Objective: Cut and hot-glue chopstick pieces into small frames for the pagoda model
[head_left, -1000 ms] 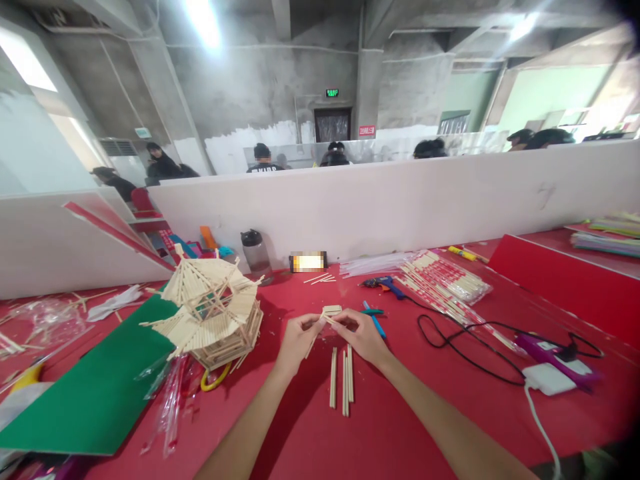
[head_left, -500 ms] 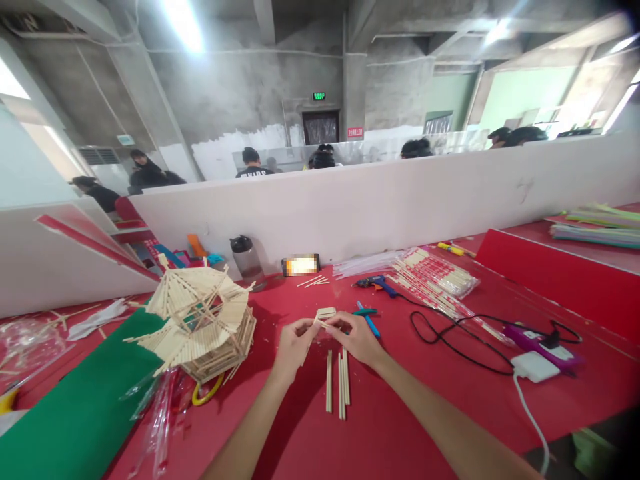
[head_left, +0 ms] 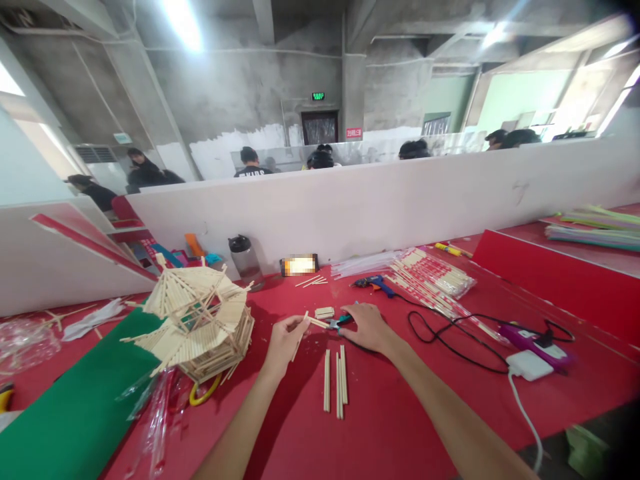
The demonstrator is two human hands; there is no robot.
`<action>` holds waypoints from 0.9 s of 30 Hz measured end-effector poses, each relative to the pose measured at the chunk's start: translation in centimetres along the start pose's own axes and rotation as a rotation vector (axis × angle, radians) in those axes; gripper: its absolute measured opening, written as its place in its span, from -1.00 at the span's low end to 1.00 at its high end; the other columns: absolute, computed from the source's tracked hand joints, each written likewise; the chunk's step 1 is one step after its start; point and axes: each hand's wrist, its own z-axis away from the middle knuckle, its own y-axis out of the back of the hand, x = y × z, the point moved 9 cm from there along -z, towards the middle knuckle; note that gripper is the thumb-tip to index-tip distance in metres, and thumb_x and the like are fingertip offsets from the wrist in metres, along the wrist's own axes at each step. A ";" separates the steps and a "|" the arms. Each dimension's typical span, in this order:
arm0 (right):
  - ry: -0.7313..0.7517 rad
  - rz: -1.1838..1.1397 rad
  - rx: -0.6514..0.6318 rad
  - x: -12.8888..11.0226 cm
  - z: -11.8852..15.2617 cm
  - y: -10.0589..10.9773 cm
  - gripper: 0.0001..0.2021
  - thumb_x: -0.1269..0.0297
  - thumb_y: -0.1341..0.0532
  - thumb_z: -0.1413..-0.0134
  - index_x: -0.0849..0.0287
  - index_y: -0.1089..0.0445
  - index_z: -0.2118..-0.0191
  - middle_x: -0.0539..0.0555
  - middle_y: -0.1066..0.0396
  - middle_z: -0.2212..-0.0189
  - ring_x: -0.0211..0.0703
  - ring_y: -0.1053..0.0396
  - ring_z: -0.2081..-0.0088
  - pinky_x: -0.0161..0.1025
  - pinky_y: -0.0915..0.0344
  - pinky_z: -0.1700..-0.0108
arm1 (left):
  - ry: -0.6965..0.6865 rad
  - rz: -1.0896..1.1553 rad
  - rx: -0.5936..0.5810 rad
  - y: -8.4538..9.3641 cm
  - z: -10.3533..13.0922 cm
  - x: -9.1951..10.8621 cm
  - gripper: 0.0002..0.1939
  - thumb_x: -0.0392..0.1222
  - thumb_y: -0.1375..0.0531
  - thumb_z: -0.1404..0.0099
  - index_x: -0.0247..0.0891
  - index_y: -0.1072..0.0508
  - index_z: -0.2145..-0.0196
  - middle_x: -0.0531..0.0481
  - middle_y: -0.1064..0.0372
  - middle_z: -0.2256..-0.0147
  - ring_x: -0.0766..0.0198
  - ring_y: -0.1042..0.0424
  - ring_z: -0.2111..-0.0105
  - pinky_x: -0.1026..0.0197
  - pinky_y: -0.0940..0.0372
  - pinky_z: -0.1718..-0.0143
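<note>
Red tabletop [head_left: 280,433]: right of the pagoda model [head_left: 227,321], left hand [head_left: 285,339] pinches a wooden stick [head_left: 317,322], right hand [head_left: 373,327] grasps nippers [head_left: 344,320] at its end; apparently trimming, next requiring a square squeeze.

grey wall [head_left: 240,87] surrounded the dark door [head_left: 320,127]; a green sign [head_left: 319,97] glowed above it; a white partition [head_left: 380,197] stood before it.

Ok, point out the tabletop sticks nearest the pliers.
The stack of short sticks just beyond the pliers; the long sticks and splayed sticks lie farther off.
</note>
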 end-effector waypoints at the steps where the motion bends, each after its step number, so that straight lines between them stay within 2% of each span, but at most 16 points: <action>1: 0.019 0.019 -0.017 -0.2 0.1 -0.3 -0.39 -0.03 -0.31 -0.05 0.14 -0.32 -0.18 0.24 -0.42 -0.06 0.17 -0.29 -0.11 0.06 -0.02 -0.18 | -0.002 -0.008 0.006 0.1 -0.1 -0.1 -0.65 0.06 -0.37 -0.07 -0.32 -0.62 0.36 -0.04 -0.54 0.45 0.28 -0.45 0.45 0.32 -0.31 0.37; 4: 0.052 0.060 -0.039 -1.1 0.2 -0.7 -0.38 0.00 -0.32 -0.05 0.15 -0.30 -0.19 0.24 -0.43 -0.04 0.17 -0.29 -0.10 0.03 -0.02 -0.16 | -0.010 -0.009 0.021 0.6 -0.5 -0.5 -0.64 0.06 -0.38 -0.05 -0.32 -0.62 0.34 -0.06 -0.55 0.42 0.27 -0.46 0.44 0.31 -0.33 0.34; 7: 0.066 0.060 -0.039 -1.8 0.2 -0.4 -0.58 0.08 -0.29 -0.12 0.16 -0.41 -0.06 0.20 -0.49 0.08 0.10 -0.36 0.00 -0.07 -0.12 -0.06 | -0.009 -0.004 0.032 1.0 -0.8 -0.8 -0.62 0.08 -0.39 -0.04 -0.32 -0.62 0.35 -0.06 -0.55 0.43 0.27 -0.45 0.44 0.31 -0.32 0.35; 9: 0.053 0.027 0.004 -1.7 0.1 0.6 -0.65 0.09 -0.25 -0.16 0.15 -0.44 0.01 0.18 -0.51 0.12 0.05 -0.38 0.06 -0.13 -0.16 -0.01 | -0.012 -0.001 0.039 1.2 -0.9 -0.9 -0.61 0.09 -0.39 -0.04 -0.33 -0.62 0.35 -0.06 -0.54 0.43 0.27 -0.45 0.44 0.32 -0.31 0.37; 11: -0.020 -0.001 0.109 -0.3 0.0 2.4 -0.65 0.08 -0.20 -0.21 0.16 -0.42 -0.01 0.18 -0.50 0.11 0.02 -0.38 0.07 -0.17 -0.19 0.01 | -0.023 -0.007 0.030 1.2 -1.0 -0.9 -0.60 0.09 -0.39 -0.05 -0.33 -0.62 0.34 -0.05 -0.54 0.43 0.27 -0.44 0.44 0.32 -0.29 0.38; 13: -0.136 0.026 0.228 2.1 0.3 4.2 -0.64 0.07 -0.15 -0.24 0.17 -0.40 -0.03 0.20 -0.49 0.10 0.02 -0.38 0.06 -0.17 -0.20 0.00 | -0.037 -0.022 0.011 1.0 -1.0 -0.8 -0.60 0.10 -0.37 -0.08 -0.34 -0.61 0.35 -0.05 -0.52 0.44 0.28 -0.43 0.45 0.33 -0.27 0.40; 15: -0.258 0.108 0.277 4.9 0.8 5.1 -0.63 0.06 -0.15 -0.23 0.20 -0.40 -0.01 0.23 -0.49 0.12 0.07 -0.38 0.04 -0.13 -0.20 -0.01 | -0.040 -0.030 -0.004 0.7 -0.9 -0.9 -0.60 0.11 -0.35 -0.11 -0.34 -0.61 0.36 -0.04 -0.52 0.45 0.29 -0.42 0.46 0.34 -0.26 0.40; 18: -0.360 0.204 0.161 8.3 1.2 4.4 -0.64 0.08 -0.17 -0.21 0.22 -0.41 0.01 0.26 -0.48 0.13 0.12 -0.38 0.04 -0.10 -0.20 0.02 | -0.028 -0.019 -0.011 0.5 -0.8 -1.2 -0.61 0.11 -0.35 -0.11 -0.32 -0.61 0.36 -0.03 -0.52 0.46 0.30 -0.43 0.47 0.34 -0.27 0.39; 20: -0.399 0.239 0.096 9.4 1.4 3.9 -0.67 0.12 -0.18 -0.20 0.20 -0.42 0.02 0.26 -0.47 0.12 0.12 -0.38 0.04 -0.09 -0.20 0.04 | -0.021 0.000 -0.011 0.5 -0.7 -1.2 -0.61 0.11 -0.36 -0.10 -0.32 -0.62 0.35 -0.05 -0.53 0.44 0.29 -0.45 0.45 0.33 -0.29 0.37; 22: -0.396 0.266 0.111 9.0 1.4 3.9 -0.69 0.13 -0.18 -0.21 0.17 -0.41 0.01 0.26 -0.43 0.07 0.12 -0.36 0.02 -0.07 -0.18 0.02 | -0.021 0.013 -0.011 0.5 -0.6 -1.0 -0.62 0.10 -0.37 -0.09 -0.31 -0.62 0.34 -0.05 -0.54 0.43 0.28 -0.46 0.44 0.33 -0.30 0.36; 25: -0.301 0.276 0.150 6.3 0.8 3.8 -0.69 0.13 -0.18 -0.22 0.15 -0.37 -0.01 0.25 -0.41 0.05 0.11 -0.34 0.00 -0.07 -0.17 0.00 | -0.006 0.027 -0.016 0.4 -0.5 -0.8 -0.64 0.09 -0.37 -0.08 -0.30 -0.62 0.36 -0.05 -0.54 0.44 0.31 -0.45 0.45 0.34 -0.30 0.37; 27: -0.224 0.269 0.067 4.4 0.3 2.5 -0.70 0.20 -0.19 -0.23 0.17 -0.33 -0.04 0.25 -0.43 0.07 0.10 -0.37 0.02 -0.11 -0.19 0.04 | 0.023 0.068 -0.017 0.3 -0.5 -0.9 -0.64 0.08 -0.39 -0.06 -0.31 -0.62 0.35 -0.06 -0.55 0.42 0.30 -0.46 0.44 0.34 -0.31 0.37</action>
